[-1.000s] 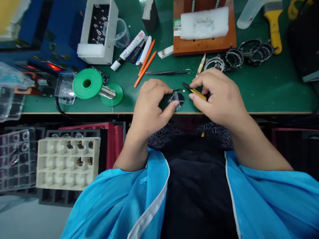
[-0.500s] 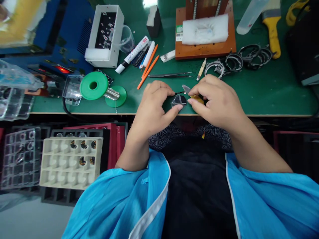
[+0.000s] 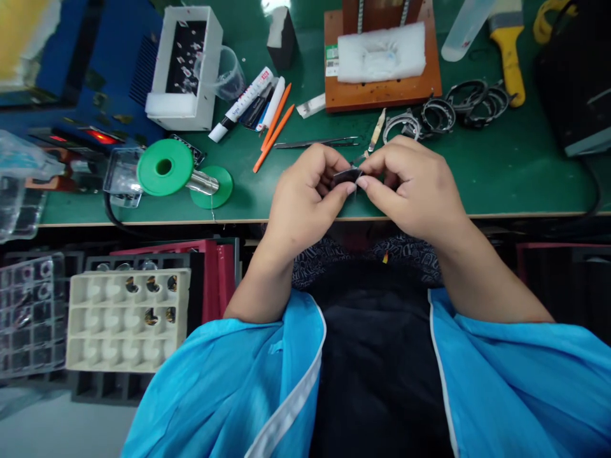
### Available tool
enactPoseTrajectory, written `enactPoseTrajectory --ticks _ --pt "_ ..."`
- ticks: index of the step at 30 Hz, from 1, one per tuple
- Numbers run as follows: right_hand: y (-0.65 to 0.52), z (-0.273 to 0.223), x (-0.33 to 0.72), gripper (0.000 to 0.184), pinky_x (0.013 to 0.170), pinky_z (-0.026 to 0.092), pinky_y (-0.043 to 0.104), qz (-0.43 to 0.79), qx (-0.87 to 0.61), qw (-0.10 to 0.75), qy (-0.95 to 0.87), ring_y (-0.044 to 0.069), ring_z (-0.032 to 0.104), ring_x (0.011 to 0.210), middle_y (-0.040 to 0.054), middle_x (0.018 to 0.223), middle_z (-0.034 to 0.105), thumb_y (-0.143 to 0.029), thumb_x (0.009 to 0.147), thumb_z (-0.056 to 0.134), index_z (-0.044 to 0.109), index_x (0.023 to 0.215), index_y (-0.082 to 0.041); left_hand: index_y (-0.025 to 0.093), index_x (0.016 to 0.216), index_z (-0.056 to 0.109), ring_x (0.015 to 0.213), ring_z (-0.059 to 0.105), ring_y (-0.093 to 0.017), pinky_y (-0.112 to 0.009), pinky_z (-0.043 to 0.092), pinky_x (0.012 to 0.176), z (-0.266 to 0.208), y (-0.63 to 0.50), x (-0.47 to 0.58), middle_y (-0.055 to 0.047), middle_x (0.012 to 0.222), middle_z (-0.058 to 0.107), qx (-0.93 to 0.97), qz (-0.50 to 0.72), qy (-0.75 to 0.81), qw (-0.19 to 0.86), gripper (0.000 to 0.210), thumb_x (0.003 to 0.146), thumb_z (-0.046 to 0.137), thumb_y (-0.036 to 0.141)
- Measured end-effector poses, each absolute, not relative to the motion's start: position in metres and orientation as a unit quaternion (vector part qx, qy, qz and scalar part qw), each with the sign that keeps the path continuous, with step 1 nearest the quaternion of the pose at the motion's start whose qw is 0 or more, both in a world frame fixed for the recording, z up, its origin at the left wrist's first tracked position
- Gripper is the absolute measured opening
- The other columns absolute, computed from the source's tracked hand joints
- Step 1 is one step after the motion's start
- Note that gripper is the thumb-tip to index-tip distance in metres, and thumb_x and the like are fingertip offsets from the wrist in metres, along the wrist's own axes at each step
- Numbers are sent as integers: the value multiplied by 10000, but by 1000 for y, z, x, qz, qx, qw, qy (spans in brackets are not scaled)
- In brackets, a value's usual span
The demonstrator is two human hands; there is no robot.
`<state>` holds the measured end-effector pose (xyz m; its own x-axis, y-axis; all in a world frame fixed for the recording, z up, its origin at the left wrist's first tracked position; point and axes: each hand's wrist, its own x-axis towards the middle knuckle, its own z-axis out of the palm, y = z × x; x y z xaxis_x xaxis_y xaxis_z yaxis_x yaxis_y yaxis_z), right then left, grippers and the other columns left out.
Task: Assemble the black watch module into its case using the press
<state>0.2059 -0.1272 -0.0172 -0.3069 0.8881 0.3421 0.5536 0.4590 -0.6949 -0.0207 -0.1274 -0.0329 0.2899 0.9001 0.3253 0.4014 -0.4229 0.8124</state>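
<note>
My left hand (image 3: 305, 194) is closed, pinching a small, thin dark disc (image 3: 347, 175) between thumb and fingers above the bench's front edge. It is held tilted, so its face is partly out of sight. Against the disc's right edge, my right hand (image 3: 410, 184) has thumb and forefinger pressed together; what they grip is too small to make out. Just behind the fingertips shows a small light-coloured tip (image 3: 365, 154), mostly hidden. Metal tweezers (image 3: 317, 143) lie beyond my left hand, and a short cream-coloured tool (image 3: 377, 130) beyond my right.
Metal rings (image 3: 438, 116), a wooden stand (image 3: 382, 98) and a yellow-handled brush (image 3: 510, 63) occupy the back right. Orange sticks (image 3: 274, 138), markers (image 3: 243, 102), a white box (image 3: 212, 83) and a green solder spool (image 3: 165, 166) lie left. Below sits a cream tray (image 3: 126, 321).
The disc has been lifted and tilted in my left hand. My right fingertips have come in to its edge, and the pointed blade and yellow piece beside them no longer show clearly. The view has shifted slightly.
</note>
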Motion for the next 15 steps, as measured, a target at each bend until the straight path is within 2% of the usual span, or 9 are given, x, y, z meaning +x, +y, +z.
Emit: enactPoseTrajectory --ticks 3,6,11,15 --pt "-129 -16 205 108 868 594 437 232 -479 379 -757 269 701 913 59 1017 768 -279 1064 682 755 985 -270 286 1216 655 825 710 -156 -317 600 703 -40 -123 -13 2 981 733 729 422 440 312 209 1107 761 430" --pt "-129 -15 205 136 877 600 437 227 -474 399 -751 270 704 905 59 980 773 -277 1067 667 754 963 -267 287 1218 659 816 716 -151 -301 610 696 -42 -120 -11 6 969 729 719 435 434 325 266 1098 782 491" --pt "-125 -16 206 173 799 575 400 237 -444 428 -750 254 699 835 41 905 764 -276 1044 671 702 875 -258 265 1159 702 800 707 -135 -260 596 695 -37 -121 -13 8 932 748 687 478 402 371 234 1035 848 399" --pt "-124 -18 209 186 763 557 405 212 -448 423 -759 262 687 801 42 865 751 -297 1031 681 658 848 -274 261 1172 710 823 714 -148 -274 596 715 -38 -126 -13 -6 950 765 681 481 405 375 225 1042 840 392"
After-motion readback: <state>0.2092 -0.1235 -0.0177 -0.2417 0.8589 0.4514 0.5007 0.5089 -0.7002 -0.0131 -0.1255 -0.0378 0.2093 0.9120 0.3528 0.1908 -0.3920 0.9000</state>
